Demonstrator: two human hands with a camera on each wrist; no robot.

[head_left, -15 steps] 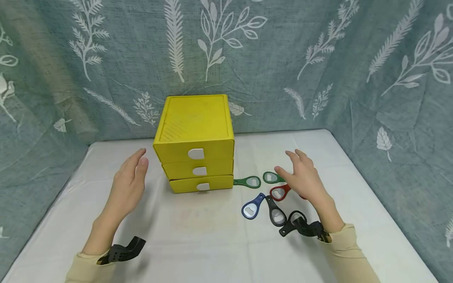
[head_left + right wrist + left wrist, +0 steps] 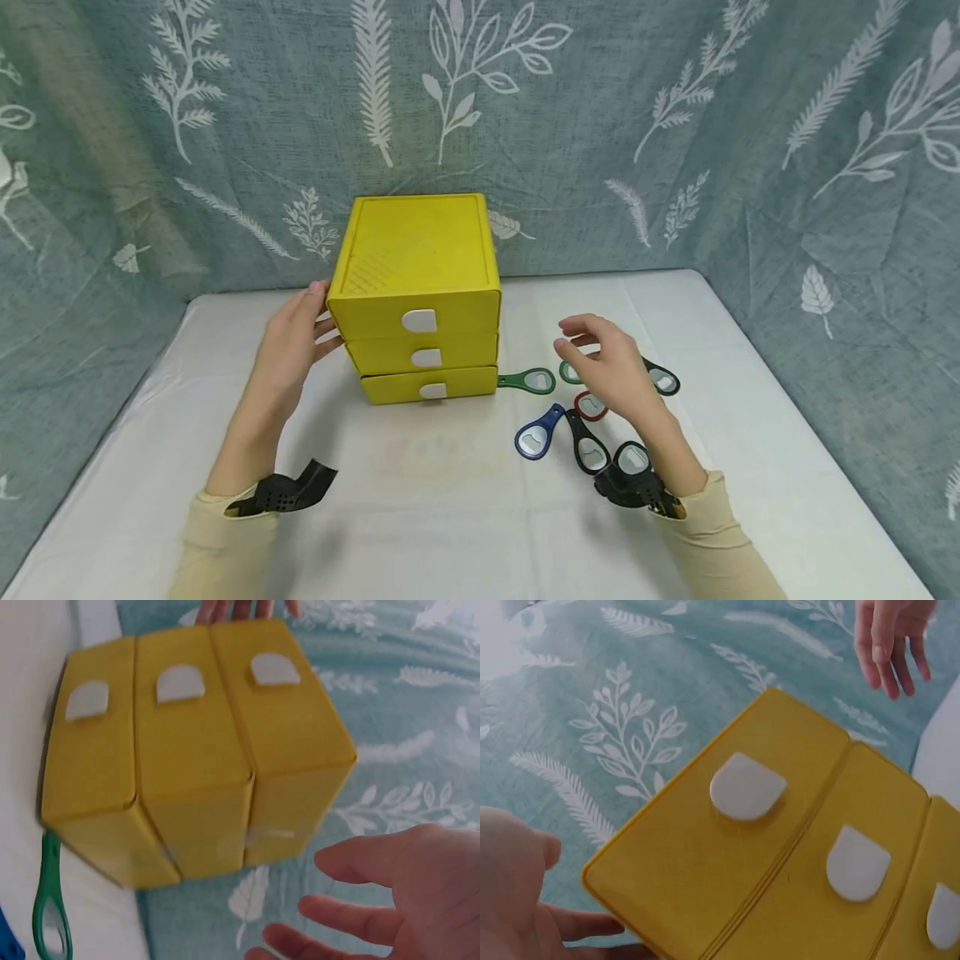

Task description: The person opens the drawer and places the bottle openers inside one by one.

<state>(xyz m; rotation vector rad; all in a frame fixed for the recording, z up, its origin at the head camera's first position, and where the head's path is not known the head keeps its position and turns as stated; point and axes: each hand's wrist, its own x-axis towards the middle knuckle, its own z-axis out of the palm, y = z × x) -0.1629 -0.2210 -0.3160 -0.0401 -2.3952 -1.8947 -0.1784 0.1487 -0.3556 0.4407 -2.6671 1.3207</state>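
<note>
A yellow three-drawer box (image 2: 414,318) with white tab handles stands at the back of the table, its drawers pushed in. At its left side is my left hand (image 2: 285,358), fingers extended along the wall near the upper drawers; firm contact cannot be made out. My right hand (image 2: 615,371) hovers right of the box with nothing in it, fingers loosely bent. Around and under it lie flat bottle openers: a green one (image 2: 538,381) by the box, a blue one (image 2: 532,442), a red one (image 2: 591,406) partly covered, and several black ones (image 2: 592,454).
A white cloth (image 2: 420,517) covers the table. Green-blue fabric (image 2: 570,217) with white leaf prints hangs behind and at both sides. Black wrist mounts (image 2: 288,492) sit on both wrists, the right one overlapping a black opener in the head view.
My left hand has moved right to the box's left side. The right hand has shifted left toward the box, uncovering a black opener at the right. The head view has tilted slightly.
</note>
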